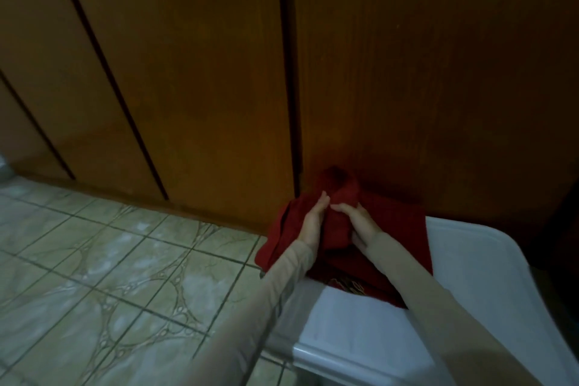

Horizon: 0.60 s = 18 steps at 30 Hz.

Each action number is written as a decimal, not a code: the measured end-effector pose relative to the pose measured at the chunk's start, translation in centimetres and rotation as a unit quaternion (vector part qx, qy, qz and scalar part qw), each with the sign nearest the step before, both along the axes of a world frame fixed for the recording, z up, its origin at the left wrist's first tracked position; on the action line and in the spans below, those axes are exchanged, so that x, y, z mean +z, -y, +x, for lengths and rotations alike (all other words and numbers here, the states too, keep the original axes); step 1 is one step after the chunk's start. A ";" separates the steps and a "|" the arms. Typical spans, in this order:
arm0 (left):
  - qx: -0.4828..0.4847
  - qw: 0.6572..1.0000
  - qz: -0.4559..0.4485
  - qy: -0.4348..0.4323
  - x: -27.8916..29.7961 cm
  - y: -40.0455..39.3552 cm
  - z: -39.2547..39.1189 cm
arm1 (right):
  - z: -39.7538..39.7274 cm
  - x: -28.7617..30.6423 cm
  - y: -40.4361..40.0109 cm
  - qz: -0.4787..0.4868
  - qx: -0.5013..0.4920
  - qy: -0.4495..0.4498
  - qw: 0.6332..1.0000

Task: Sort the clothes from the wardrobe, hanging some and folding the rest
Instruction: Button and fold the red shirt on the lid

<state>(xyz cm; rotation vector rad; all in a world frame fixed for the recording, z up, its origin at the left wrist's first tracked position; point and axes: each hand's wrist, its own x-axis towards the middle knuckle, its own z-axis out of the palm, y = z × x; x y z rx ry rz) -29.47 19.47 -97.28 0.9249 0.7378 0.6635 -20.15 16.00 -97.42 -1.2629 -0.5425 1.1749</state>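
Observation:
A dark red garment (391, 219) lies bunched on the far end of a white table (488, 266), right against the brown wardrobe doors (194, 72). Part of it hangs over the table's left edge. My left hand (313, 219) grips the cloth on its left side, and my right hand (357, 219) pinches a raised fold in the middle. Both arms wear beige sleeves. A patterned patch (347, 285) shows under the red cloth near my right forearm.
The wardrobe doors are shut and fill the upper view. Pale green tiled floor (109, 260) spreads to the left of the table. A dark object stands at the right edge (564, 222).

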 end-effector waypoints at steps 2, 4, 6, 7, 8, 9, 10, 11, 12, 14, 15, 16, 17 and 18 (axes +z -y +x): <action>0.009 0.998 0.027 -0.059 0.2 -1.7 -1.8 | -1.9 0.4 -1.4 -0.021 0.032 0.040 0.998; -0.007 0.996 0.026 -0.083 0.5 -2.6 -3.4 | -3.7 0.5 -2.2 -0.043 0.075 0.073 0.994; 0.006 0.993 0.049 -0.104 0.1 -3.8 -4.4 | -4.9 0.1 -2.5 -0.062 0.116 0.083 0.988; 0.022 0.987 0.084 -0.134 0.1 -4.2 -4.9 | -5.2 0.0 -2.5 -0.075 0.131 0.085 0.985; 0.041 0.979 0.115 -0.167 0.0 -4.6 -5.2 | -5.4 -0.1 -2.4 -0.085 0.142 0.081 0.983; 0.054 0.970 0.132 -0.196 -0.2 -5.0 -5.6 | -5.4 -0.3 -2.3 -0.089 0.148 0.081 0.982; 0.070 0.960 0.144 -0.230 -0.4 -5.4 -5.8 | -5.2 -0.4 -2.1 -0.082 0.145 0.092 0.982; 0.083 0.945 0.159 -0.272 -0.5 -5.7 -6.0 | -4.8 -0.7 -1.9 -0.070 0.132 0.120 0.981; 0.096 0.927 0.176 -0.318 -0.9 -6.0 -6.3 | -4.3 -0.9 -1.7 -0.055 0.108 0.166 0.979; 0.120 0.894 0.194 -0.386 -1.2 -6.3 -6.8 | -2.7 -1.5 -1.3 -0.053 0.031 0.297 0.953; 0.125 0.885 0.195 -0.403 -1.4 -6.4 -6.9 | -1.8 -1.7 -1.0 -0.077 -0.001 0.377 0.923; 0.123 0.881 0.192 -0.414 -1.7 -6.5 -7.1 | -0.7 -2.1 -0.7 -0.117 -0.020 0.458 0.881; 0.119 0.880 0.188 -0.419 -1.9 -6.5 -7.1 | 0.3 -2.5 -0.4 -0.165 -0.022 0.524 0.835; 0.115 0.881 0.183 -0.421 -1.9 -6.5 -7.1 | 1.4 -3.0 0.0 -0.212 -0.015 0.562 0.799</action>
